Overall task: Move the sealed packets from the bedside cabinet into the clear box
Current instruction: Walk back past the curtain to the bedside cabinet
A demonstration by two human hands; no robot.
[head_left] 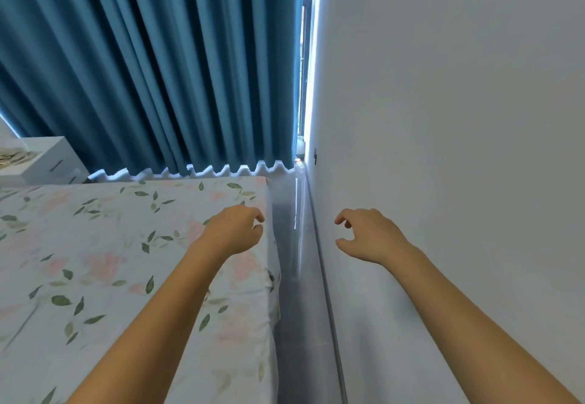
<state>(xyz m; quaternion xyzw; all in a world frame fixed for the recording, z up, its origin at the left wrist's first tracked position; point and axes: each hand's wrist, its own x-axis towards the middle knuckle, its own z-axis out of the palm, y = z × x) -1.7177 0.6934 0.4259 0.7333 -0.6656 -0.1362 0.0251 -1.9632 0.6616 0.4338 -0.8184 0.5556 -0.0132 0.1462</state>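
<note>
1. The white bedside cabinet (47,163) is sitting far off at the left edge, past the bed (126,261). Something pale is lying on its top, maybe the packets, but it is too blurry to tell.
2. The clear box is not showing anywhere, so I cannot say where it is.
3. What could be going wrong: both hands are reaching toward the gap between the bed and the wall (459,119), well away from the cabinet, so the person may be looking in the wrong place.
4. The left hand (235,229) is hanging over the bed's edge with fingers loosely curled, holding nothing.
5. The right hand (367,236) is floating near the wall, fingers loosely bent too, and it is empty.
</note>
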